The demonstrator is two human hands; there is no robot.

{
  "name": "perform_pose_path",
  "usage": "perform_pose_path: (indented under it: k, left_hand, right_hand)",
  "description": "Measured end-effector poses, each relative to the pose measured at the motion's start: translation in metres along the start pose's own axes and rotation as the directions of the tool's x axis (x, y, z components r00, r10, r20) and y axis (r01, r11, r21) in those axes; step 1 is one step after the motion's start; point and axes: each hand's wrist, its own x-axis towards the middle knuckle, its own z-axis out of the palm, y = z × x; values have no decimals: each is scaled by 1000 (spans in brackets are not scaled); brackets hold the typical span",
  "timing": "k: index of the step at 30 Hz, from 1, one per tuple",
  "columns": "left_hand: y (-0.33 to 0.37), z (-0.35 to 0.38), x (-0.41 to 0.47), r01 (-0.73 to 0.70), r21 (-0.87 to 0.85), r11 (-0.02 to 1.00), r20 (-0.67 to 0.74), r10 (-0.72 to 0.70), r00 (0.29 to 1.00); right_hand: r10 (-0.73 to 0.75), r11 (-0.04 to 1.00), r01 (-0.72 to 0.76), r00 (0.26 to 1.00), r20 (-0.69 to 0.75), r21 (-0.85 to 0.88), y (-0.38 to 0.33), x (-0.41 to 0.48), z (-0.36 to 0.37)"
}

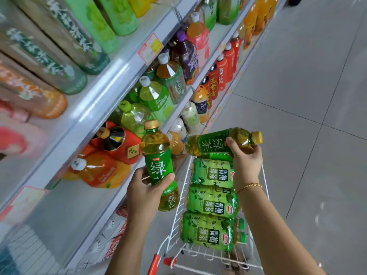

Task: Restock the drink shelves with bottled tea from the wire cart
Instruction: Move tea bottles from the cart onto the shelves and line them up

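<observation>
My left hand [145, 190] grips a green-labelled tea bottle [157, 155] by its lower half, held nearly upright with its gold cap up, just in front of the middle shelf [83, 197]. My right hand [246, 159] holds a second green tea bottle [210, 142] lying sideways, gold cap pointing right, above the white wire cart [179, 197]. Inside the cart lie several bottles of green plum tea [212, 199] with bright green labels, stacked in a row.
White shelves on the left carry big drink bottles: orange ones [103, 169], green ones [156, 96], red ones [222, 74] further along. A bare stretch of shelf lies in front of the orange bottles. Grey tiled floor [309, 108] spreads to the right. The cart has red handle ends [154, 262].
</observation>
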Motion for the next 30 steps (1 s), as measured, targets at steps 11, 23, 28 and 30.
perform_pose_path:
  k: [11,23,28,30]
  left_hand:
    - [7,-194,-116,-344,-160,925,-508,221,832]
    - [-33,-325,-74,-402,-164,901,-723,168,671]
    - [-32,-332,-46,-423,-255,869,-655,166,737]
    - [-37,-329,-40,-407,-281,869,-647,141,750]
  right_hand:
    - [-535,845,433,663,523,315,-125,-235,56]
    - [-575,578,722,32,817,379,-62,-345,206]
    - [-446,531,790,-49,894,308,-65,-346,244]
    - [-342,568,783,-56,938,254,-70,-348,257]
